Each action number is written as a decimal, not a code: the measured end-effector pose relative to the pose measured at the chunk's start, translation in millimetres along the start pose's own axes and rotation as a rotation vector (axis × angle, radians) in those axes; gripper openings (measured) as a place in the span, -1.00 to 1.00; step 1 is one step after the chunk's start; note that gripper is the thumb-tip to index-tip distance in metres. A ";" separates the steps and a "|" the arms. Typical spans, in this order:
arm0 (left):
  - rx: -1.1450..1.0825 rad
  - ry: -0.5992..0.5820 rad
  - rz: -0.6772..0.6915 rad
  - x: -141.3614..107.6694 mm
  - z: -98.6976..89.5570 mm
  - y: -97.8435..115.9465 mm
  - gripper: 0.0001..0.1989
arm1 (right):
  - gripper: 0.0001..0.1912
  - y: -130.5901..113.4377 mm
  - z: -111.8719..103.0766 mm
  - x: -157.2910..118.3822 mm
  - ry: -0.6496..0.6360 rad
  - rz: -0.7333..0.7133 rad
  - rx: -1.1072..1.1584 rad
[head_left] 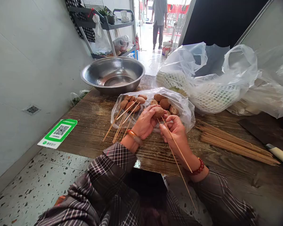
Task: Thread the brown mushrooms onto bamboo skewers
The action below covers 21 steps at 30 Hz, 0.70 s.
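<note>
My left hand (149, 118) is closed around a brown mushroom cap (158, 113), raised over a clear plastic bag (187, 108). Two thin bamboo skewers (176, 143) meet the cap from below; whether both tips are inside it I cannot tell. The fingers of my right hand (176, 130) pinch these skewers near their upper ends, and their long tails slant down past my wrist. More mushrooms (164, 103) lie in the bag. To the left, several skewered mushrooms (135, 107) rest on the bag with their sticks (119, 130) pointing toward me.
A bundle of bamboo skewers (233, 142) and a cleaver (276, 153) lie right on the wooden table (89, 114). Behind are a steel basin (113, 75) and a plastic bag with foam-netted produce (212, 91). A QR-code card (58, 133) sits left. A person (159, 22) stands by the doorway.
</note>
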<state>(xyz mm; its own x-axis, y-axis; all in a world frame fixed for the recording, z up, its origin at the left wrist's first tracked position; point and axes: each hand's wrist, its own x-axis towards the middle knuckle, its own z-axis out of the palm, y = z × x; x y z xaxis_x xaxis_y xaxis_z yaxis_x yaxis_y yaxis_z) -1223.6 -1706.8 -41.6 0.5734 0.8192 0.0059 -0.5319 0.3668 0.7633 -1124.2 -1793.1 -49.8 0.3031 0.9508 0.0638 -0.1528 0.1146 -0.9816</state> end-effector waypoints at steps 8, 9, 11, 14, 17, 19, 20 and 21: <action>-0.003 0.006 -0.004 0.8 0.0 -5.7 -0.85 | -0.63 2.4 4.6 5.9 0.026 -0.073 -0.028; 0.001 0.018 -0.001 1.1 0.3 -6.3 -0.85 | -0.64 3.0 5.1 6.9 0.031 -0.083 -0.033; 0.008 0.037 -0.007 1.7 1.1 -7.4 -0.84 | -0.65 4.9 5.7 8.9 0.040 -0.088 -0.027; 0.017 0.056 -0.021 2.5 2.1 -9.2 -0.83 | -0.64 9.1 5.7 12.3 0.066 -0.068 0.012; 0.013 0.057 -0.029 3.3 1.6 -8.9 -0.84 | -0.62 11.2 3.3 15.8 0.055 -0.051 0.071; 0.016 0.040 -0.029 3.8 0.0 -5.8 -0.85 | -0.63 8.1 -1.1 17.2 -0.012 -0.039 0.090; 0.017 0.037 -0.022 4.2 -1.2 -3.2 -0.85 | -0.65 5.0 -4.5 17.5 -0.058 -0.030 0.084; 0.014 0.042 -0.008 4.6 -2.6 -0.1 -0.85 | -0.66 1.2 -8.8 17.5 -0.110 -0.020 0.063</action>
<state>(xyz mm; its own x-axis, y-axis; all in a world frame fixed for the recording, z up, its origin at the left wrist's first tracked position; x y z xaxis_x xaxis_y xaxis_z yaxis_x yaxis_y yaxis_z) -1222.6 -1701.9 -43.3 0.5505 0.8344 -0.0270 -0.5185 0.3670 0.7723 -1110.8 -1778.9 -51.5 0.2019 0.9736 0.1065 -0.2079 0.1488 -0.9668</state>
